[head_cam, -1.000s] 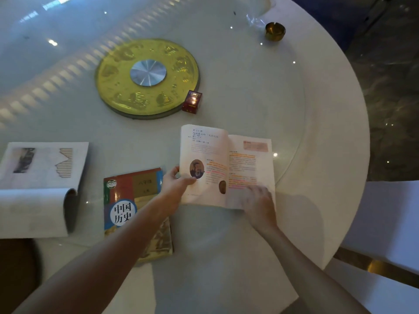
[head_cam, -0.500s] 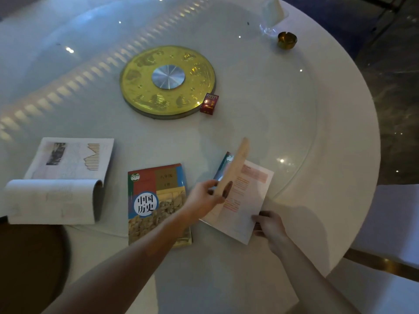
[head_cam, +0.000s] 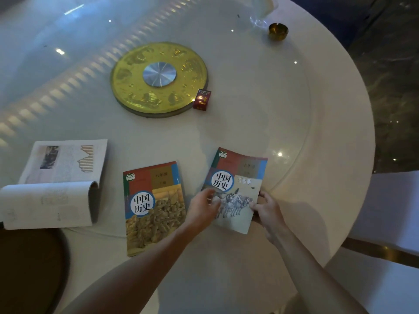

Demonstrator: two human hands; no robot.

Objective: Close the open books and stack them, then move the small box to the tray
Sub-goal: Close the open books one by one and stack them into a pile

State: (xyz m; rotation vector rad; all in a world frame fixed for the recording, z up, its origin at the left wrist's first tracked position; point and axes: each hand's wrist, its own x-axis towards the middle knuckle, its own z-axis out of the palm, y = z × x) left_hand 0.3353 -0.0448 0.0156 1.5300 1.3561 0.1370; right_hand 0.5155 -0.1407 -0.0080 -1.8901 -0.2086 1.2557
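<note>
A history book with horses on its cover (head_cam: 238, 180) lies closed on the round table, tilted a little. My left hand (head_cam: 204, 208) grips its lower left edge and my right hand (head_cam: 266, 210) grips its lower right edge. To its left lies a second closed history book (head_cam: 154, 207), flat on the table. Further left an open book (head_cam: 56, 182) rests with its near pages curled over. A small red box (head_cam: 201, 99) stands against the right rim of the round golden tray (head_cam: 127, 87) at the table's middle.
A small brass ashtray (head_cam: 278, 31) and a clear glass item (head_cam: 260, 10) sit at the far right of the white table (head_cam: 317, 132). A dark round seat (head_cam: 29, 268) is at the lower left, a white chair (head_cam: 390, 211) on the right.
The right-hand book was open a second ago; my left hand swung its left pages over and it is now closed, cover up, held by both hands.
</note>
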